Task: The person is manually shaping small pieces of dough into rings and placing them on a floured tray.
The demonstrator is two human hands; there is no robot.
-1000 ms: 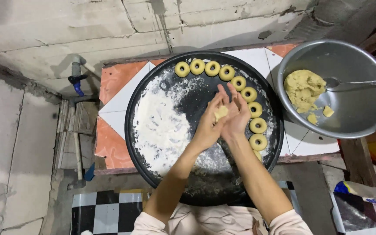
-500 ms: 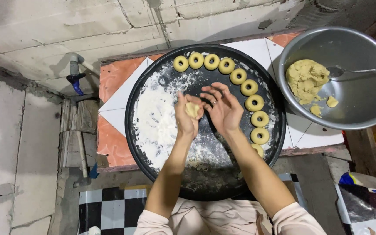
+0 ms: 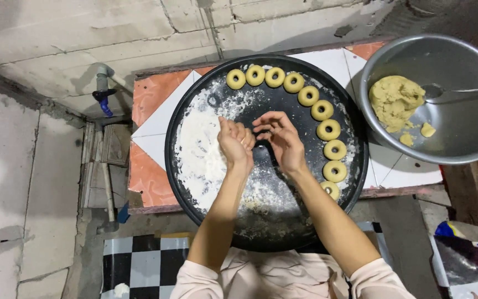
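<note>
Both hands work over the round black tray (image 3: 183,182), which sits on a tiled surface (image 3: 156,105) of orange and white tiles.

Left hand (image 3: 236,145): fingers curled and pressed together, edge-on to the camera. Probably cupping a dough piece, but it's hidden, so can't confirm. Right hand (image 3: 280,138): fingers loosely spread and bent, tips toward the left hand, holding nothing visible. The hands are near each other; contact can't be made out.

Dough rings (image 3: 322,109): ten of them in an arc along the tray's upper-right rim, pale yellow, each with a centre hole, neighbours close or touching. A flour patch (image 3: 203,149) covers the tray's left half, directly under the left hand.

Steel bowl (image 3: 460,144) to the right, overlapping the surface edge: a dough lump (image 3: 395,98) plus small scraps inside, and a spoon (image 3: 443,91) resting in it.

Handling judgement: the dough looks soft, light and tacky, and would deform under any pinch. The rings look fragile at the thin wall around the hole; best lifted from underneath or by light contact on the outer edge, with floured fingers.

A blue-handled tap (image 3: 103,91) is on the wall to the left.
</note>
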